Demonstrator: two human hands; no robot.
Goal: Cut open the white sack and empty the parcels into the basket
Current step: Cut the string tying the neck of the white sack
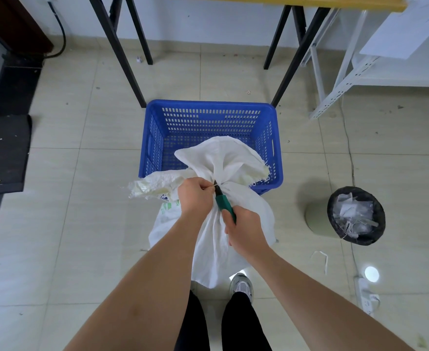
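Both hands (195,196) grip sack (218,239) neck and knife (225,205) before basket (211,107).

Both bare forearms reach forward from 6 o'clock, converging toward centre. Left hand (195,196) curled, fingers pinching at tied neck of white woven sack (221,224). Right hand (245,230), toward 5 o'clock of left, grips green-handled cutter (225,202), tip pointing 11 o'clock.
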